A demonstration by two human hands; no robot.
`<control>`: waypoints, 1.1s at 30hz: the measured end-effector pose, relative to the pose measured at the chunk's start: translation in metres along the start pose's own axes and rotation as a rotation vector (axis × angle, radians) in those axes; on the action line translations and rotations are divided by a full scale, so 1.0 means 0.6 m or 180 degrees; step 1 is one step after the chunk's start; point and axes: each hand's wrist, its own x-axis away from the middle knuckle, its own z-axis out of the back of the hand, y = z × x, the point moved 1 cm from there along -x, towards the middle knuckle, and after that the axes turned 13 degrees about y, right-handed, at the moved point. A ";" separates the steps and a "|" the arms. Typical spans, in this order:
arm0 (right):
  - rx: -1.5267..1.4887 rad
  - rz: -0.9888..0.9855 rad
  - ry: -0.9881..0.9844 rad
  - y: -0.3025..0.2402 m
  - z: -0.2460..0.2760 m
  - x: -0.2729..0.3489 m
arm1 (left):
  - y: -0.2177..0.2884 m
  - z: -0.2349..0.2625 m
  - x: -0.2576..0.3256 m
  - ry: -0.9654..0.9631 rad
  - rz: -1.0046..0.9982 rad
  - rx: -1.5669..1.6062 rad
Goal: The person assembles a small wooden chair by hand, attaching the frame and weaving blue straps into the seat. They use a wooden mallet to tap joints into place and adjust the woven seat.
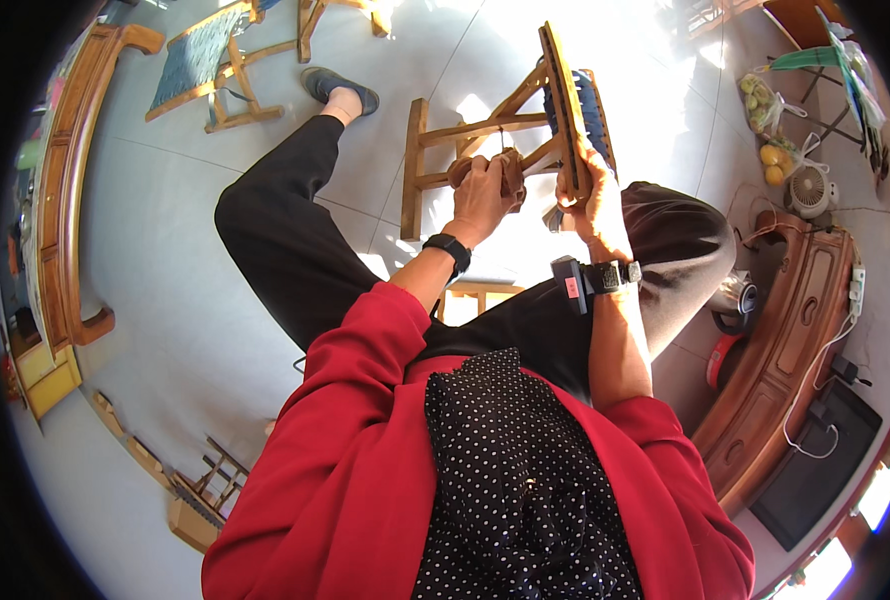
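**Stool in the lap, cord work at the seat frame**

Seated, black trousers, small wooden stool (435,135) tipped on its side over the knees, seat edge up; woven blue seat (595,110) on the stool's far right face.

Right hand (593,205) closed round the lower end of the seat frame, fingers wrapped, thumb on the near edge; holding the stool steady.

Left hand (482,195) just left of that frame, among the stool's rungs, fingers closed on a brownish bundle (511,168); probably wound cord, too small to tell for sure; bundle touching the lower rung.

Judged as mid-weave: bundle being worked between the rungs toward the seat. Next move calls for a firm right-hand grip so the frame does not twist, and a clear gap between rungs for the bundle; tight room there, knuckles close to wood.

Edges: stool legs jutting left and away from the lap, free to swing; right knee (680,230) close under the seat frame, little room that side.

Beyond the stool: open tiled floor (165,300) to its left; a second stool (205,60) well away, far left; carved wooden bench (795,330) and a small fan (813,190) to the stool's right, near enough to limit a wide swing.
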 end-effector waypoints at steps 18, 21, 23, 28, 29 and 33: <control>0.0225 -0.0081 0.0114 -0.005 -0.011 0.006 | -0.010 -0.010 -0.019 -0.0167 0.0372 0.0695; 0.0396 -0.0092 0.0160 0.000 -0.011 0.002 | 0.006 0.001 -0.020 -0.0053 0.0304 0.0643; 0.0427 -0.0135 0.0214 0.002 -0.011 0.000 | 0.029 0.010 -0.027 0.0050 0.0376 0.0754; 0.0325 -0.0062 -0.0074 -0.002 -0.013 0.003 | 0.061 0.020 -0.047 0.0571 -0.0213 0.1048; 0.0274 -0.0064 -0.0185 -0.004 -0.013 0.004 | 0.055 0.018 -0.047 0.0435 -0.0160 0.0975; 0.0334 0.0036 0.0108 -0.007 -0.013 0.003 | 0.011 0.009 -0.027 -0.0042 0.0166 0.0483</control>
